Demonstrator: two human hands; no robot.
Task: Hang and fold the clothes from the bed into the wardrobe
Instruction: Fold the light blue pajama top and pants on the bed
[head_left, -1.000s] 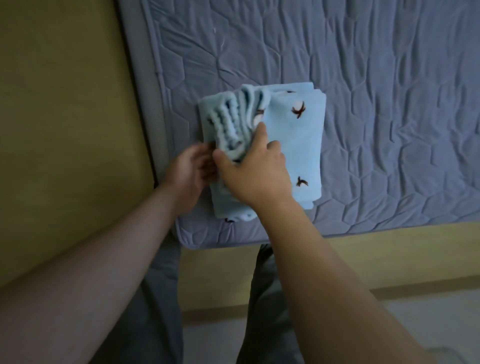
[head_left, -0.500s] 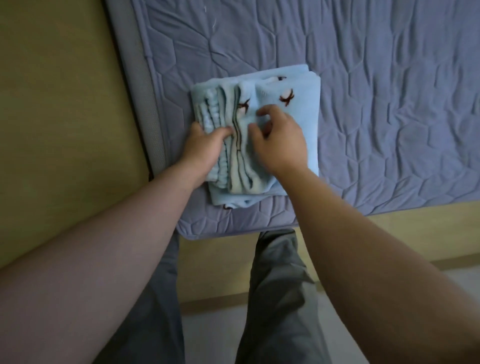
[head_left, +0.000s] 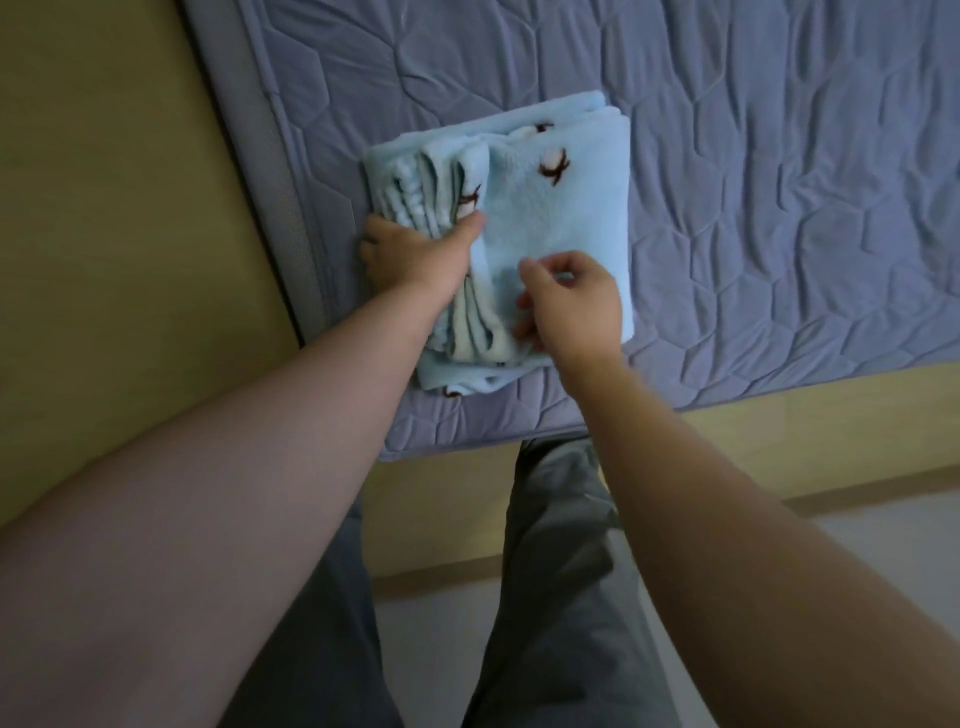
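Note:
A folded light-blue fleece garment (head_left: 561, 208) with small brown-and-white flower prints lies near the corner of the bed (head_left: 753, 182), which has a quilted blue-grey cover. My left hand (head_left: 415, 254) grips the stacked folds along the garment's left edge, thumb on top and fingers underneath. My right hand (head_left: 571, 301) sits at the garment's near edge, fingers curled and pinching the fabric layers there. The wardrobe is out of view.
The bed's wooden frame (head_left: 753, 415) runs along the near side and a yellowish wooden panel (head_left: 104, 208) fills the left. My legs in grey trousers (head_left: 561, 571) stand against the bed edge on a pale floor (head_left: 857, 530).
My right hand has slid from the top middle of the garment down to its near edge. My left hand has shifted slightly and kept its grip on the left folds.

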